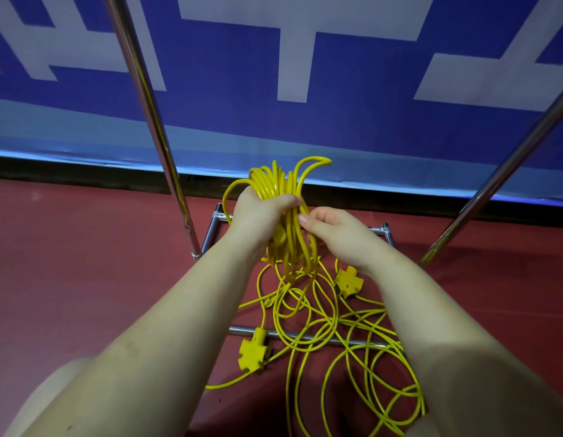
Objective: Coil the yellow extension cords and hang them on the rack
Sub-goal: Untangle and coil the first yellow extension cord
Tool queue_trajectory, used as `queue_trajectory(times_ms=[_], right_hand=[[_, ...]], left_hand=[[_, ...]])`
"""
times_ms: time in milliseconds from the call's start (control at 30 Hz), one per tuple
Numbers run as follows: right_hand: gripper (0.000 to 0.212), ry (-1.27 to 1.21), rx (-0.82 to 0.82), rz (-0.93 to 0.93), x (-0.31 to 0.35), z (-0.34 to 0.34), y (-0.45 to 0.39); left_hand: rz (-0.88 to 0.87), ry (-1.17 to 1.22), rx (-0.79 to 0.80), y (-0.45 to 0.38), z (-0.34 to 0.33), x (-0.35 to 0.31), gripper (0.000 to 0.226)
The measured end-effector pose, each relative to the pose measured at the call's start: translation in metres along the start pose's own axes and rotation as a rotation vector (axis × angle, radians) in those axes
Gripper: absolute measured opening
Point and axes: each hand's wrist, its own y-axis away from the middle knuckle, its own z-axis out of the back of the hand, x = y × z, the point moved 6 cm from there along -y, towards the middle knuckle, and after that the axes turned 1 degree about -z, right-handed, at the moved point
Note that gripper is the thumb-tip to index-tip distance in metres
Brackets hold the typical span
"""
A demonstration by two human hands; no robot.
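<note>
L hand clamped round coil mid-bundle, held above rack base. R hand pinches a strand beside it. Rest of cord loose on floor w/ 2 sockets. Cord looks light, springy, smooth; loops likely to splay. Best grip: bundle waist, not loop ends.

The red floor carries loose yellow cord loops, two yellow socket blocks, and the chrome rack base.
</note>
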Motion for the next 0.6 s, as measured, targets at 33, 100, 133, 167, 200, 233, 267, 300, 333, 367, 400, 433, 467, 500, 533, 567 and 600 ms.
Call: queue_trajectory(times_ms=[33,100,133,167,200,233,267,300,333,367,400,433,467,500,533,567,600], right_hand=[[0.031,0.038,0.029,-0.008,0.0,0.0,0.001],[0.036,0.087,0.142,-0.054,-0.003,-0.003,0.003],[0.037,0.114,0.21,-0.093,-0.006,-0.005,0.005],[0.036,0.151,0.26,-0.13,-0.009,-0.006,0.007],[0.035,0.191,0.286,-0.16,-0.013,-0.005,0.009],[0.033,0.216,0.292,-0.18,-0.017,-0.003,0.01],[0.029,0.228,0.279,-0.192,-0.021,0.0,0.01],[0.022,0.24,0.235,-0.181,-0.022,0.006,0.009],[0.013,0.258,0.153,-0.143,-0.021,0.014,0.007],[0.01,0.257,0.042,-0.085,-0.017,0.023,0.005],[0.013,0.227,-0.084,-0.015,-0.01,0.033,0.004],[0.016,0.174,-0.201,0.053,-0.004,0.043,0.005],[0.016,0.124,-0.292,0.114,0.003,0.05,0.007],[0.016,0.094,-0.355,0.161,0.009,0.055,0.009],[0.015,0.082,-0.402,0.195,0.012,0.057,0.011],[0.016,0.076,-0.447,0.224,0.015,0.06,0.012],[0.017,0.079,-0.498,0.244,0.016,0.063,0.013]], left_hand=[[-0.004,-0.004,-0.014,0.0,0.001,-0.001,0.017],[0.009,0.015,-0.068,-0.003,0.007,-0.002,0.015],[0.024,0.035,-0.108,-0.007,0.013,-0.001,0.017],[0.042,0.064,-0.148,-0.01,0.019,0.0,0.02],[0.06,0.086,-0.187,-0.013,0.025,0.002,0.024],[0.07,0.092,-0.22,-0.017,0.031,0.004,0.026],[0.068,0.071,-0.25,-0.018,0.036,0.006,0.025],[0.061,0.026,-0.279,-0.02,0.04,0.007,0.024],[0.054,-0.02,-0.301,-0.02,0.044,0.007,0.025],[0.049,-0.053,-0.314,-0.021,0.046,0.008,0.026],[0.048,-0.076,-0.315,-0.021,0.048,0.008,0.028],[0.051,-0.093,-0.31,-0.022,0.049,0.01,0.033],[0.059,-0.11,-0.299,-0.022,0.049,0.011,0.039],[0.076,-0.131,-0.283,-0.022,0.049,0.012,0.043],[0.093,-0.153,-0.262,-0.021,0.048,0.014,0.043],[0.107,-0.174,-0.234,-0.021,0.046,0.016,0.042],[0.121,-0.199,-0.206,-0.019,0.043,0.017,0.042]])
